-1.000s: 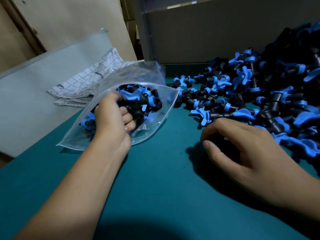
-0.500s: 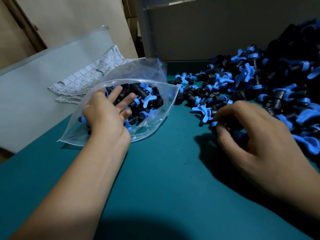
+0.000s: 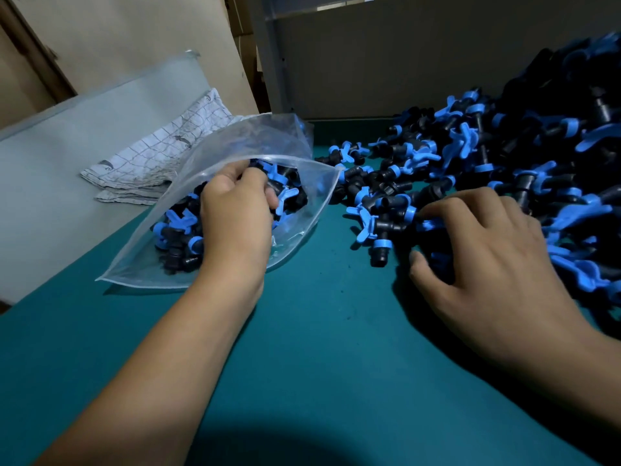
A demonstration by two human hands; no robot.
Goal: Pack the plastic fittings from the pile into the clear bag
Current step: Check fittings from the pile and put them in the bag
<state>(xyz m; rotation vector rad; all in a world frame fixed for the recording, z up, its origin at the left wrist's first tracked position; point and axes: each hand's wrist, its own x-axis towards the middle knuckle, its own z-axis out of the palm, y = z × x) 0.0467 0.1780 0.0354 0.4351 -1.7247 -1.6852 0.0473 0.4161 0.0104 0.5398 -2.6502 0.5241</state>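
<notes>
Teal table carries a big pile of black-and-blue plastic fittings on the right side, clear bag lying left of it, mouth open toward the pile, partly filled with fittings. Right hand palm down at the pile's near edge, fingers curled, gripping fittings. Left hand reaches into the bag mouth, fingers curled among the fittings there; grip unclear. Folded cloth behind bag.
</notes>
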